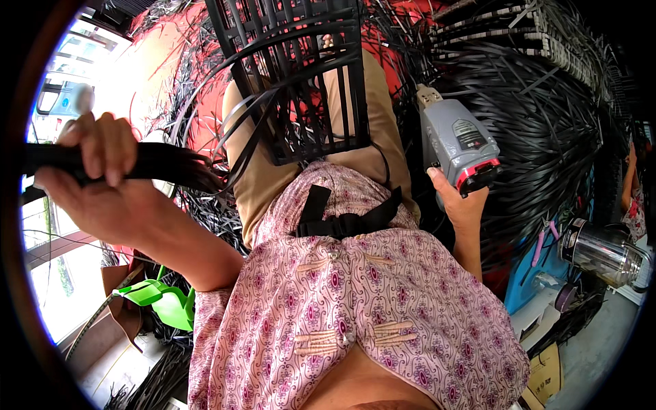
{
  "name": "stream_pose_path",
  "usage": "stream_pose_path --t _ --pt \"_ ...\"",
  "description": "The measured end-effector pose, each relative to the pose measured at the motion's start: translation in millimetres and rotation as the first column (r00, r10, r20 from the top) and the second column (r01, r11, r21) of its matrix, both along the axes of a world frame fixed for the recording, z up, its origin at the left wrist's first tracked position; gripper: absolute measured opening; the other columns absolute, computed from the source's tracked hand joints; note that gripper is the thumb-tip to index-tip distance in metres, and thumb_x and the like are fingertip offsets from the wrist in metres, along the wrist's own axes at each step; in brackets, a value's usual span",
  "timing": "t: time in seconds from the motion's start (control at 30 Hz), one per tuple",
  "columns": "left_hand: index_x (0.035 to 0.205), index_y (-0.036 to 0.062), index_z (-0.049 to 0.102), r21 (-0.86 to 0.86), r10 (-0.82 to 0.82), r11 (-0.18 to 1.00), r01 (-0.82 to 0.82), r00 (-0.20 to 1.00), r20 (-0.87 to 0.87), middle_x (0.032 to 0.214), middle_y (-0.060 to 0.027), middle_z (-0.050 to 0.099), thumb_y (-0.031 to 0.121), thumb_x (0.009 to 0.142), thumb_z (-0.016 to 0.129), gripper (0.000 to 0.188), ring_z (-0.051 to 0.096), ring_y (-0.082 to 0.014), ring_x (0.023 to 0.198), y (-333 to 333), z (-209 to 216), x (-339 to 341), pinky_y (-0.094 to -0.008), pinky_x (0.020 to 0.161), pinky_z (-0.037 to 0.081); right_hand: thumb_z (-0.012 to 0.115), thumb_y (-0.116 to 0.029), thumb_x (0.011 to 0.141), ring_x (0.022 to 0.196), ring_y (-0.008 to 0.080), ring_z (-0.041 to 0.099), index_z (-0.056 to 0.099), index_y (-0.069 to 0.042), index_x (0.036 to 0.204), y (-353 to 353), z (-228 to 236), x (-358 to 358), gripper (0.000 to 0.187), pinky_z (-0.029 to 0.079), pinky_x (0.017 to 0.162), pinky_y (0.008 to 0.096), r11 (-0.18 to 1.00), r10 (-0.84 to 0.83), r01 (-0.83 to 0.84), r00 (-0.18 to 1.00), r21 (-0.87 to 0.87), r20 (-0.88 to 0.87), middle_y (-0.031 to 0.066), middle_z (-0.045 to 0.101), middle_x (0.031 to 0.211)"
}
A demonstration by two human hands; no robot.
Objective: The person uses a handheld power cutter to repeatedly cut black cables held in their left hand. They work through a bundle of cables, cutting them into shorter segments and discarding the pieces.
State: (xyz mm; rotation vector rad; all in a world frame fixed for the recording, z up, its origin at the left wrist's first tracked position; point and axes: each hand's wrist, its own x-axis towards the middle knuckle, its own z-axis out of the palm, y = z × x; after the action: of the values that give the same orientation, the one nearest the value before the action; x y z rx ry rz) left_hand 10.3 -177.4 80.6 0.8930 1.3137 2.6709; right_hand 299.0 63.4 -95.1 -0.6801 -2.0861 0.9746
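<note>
My left hand (113, 188), raised at the far left, is closed around a bundle of flat black strips (167, 164). The bundle runs right and droops toward my lap, its left end passing beyond the view. My right hand (461, 205) grips a grey cordless power tool (452, 133) with a red and black rear end; its metal nose points away from me, and most of the fingers are hidden beneath it. Between the two hands an open black lattice of strips (311, 89), partly woven, stands against my knees. Several long loose strips curve off its left side.
Large heaps of black strips (526, 130) lie at the right. More strips cover a red surface (164, 61) ahead. A green plastic piece (164, 301) sits at lower left. Pink-handled pliers (540, 244), a blue container (523, 273) and a clear jug (601, 254) are at lower right.
</note>
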Motion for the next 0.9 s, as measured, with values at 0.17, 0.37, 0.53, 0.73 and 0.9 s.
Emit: stream_pose_path --t 0.17,0.37,0.53,0.73,0.9 --pt "0.086 0.0000 0.070 -0.589 -0.198 0.786 0.188 0.979 0.048 0.063 0.0015 0.050 0.032 0.099 0.051 0.039 0.038 -0.0056 0.050 57.4 -45.8 43.0 -0.0218 0.048 0.029 0.084 -0.011 0.071 0.066 0.0231 0.068 0.067 -0.002 0.080 -4.4 4.1 -1.3 0.021 0.053 0.062 0.0330 0.996 0.010 -0.011 1.000 0.084 0.017 0.0065 0.070 0.077" --pt "0.087 0.0001 0.071 -0.489 -0.333 0.706 0.512 0.850 0.409 0.068 -0.0023 0.064 0.022 0.093 0.064 0.024 0.047 -0.0066 0.046 99.5 -96.0 38.4 -0.0216 0.040 0.035 0.085 -0.005 0.071 0.082 0.0144 0.061 0.061 0.002 0.103 -9.7 1.9 10.5 0.040 0.050 0.076 0.0300 0.988 0.084 -0.072 0.993 -0.134 0.087 0.0062 0.066 0.095" --pt "0.103 -0.0030 0.067 -0.462 -0.343 0.683 0.566 0.807 0.481 0.063 -0.0015 0.060 0.023 0.093 0.062 0.028 0.051 -0.0078 0.047 104.3 -109.2 29.3 -0.0209 0.042 0.035 0.085 -0.007 0.071 0.077 0.0160 0.063 0.064 0.002 0.096 -5.3 3.9 7.0 0.034 0.050 0.073 0.0311 0.994 0.094 -0.101 0.983 0.036 0.160 0.0071 0.068 0.088" --pt "0.103 -0.0048 0.067 -0.454 -0.320 0.685 0.569 0.796 0.514 0.066 -0.0028 0.062 0.024 0.095 0.058 0.031 0.050 -0.0085 0.048 105.9 -112.6 27.9 -0.0215 0.042 0.033 0.086 -0.007 0.071 0.075 0.0169 0.063 0.064 0.002 0.093 -4.2 3.6 1.1 0.032 0.050 0.071 0.0309 0.994 0.104 -0.100 0.986 -0.031 0.130 0.0072 0.068 0.086" --pt "0.103 -0.0072 0.067 -0.311 -0.414 0.690 0.653 0.710 0.570 0.070 -0.0039 0.063 0.020 0.095 0.057 0.030 0.046 -0.0087 0.046 105.9 -115.3 26.2 -0.0223 0.041 0.030 0.086 -0.007 0.071 0.074 0.0166 0.063 0.065 0.001 0.092 -3.1 4.4 -2.4 0.031 0.050 0.071 0.0304 0.994 0.112 -0.111 0.987 -0.017 0.119 0.0069 0.068 0.086"
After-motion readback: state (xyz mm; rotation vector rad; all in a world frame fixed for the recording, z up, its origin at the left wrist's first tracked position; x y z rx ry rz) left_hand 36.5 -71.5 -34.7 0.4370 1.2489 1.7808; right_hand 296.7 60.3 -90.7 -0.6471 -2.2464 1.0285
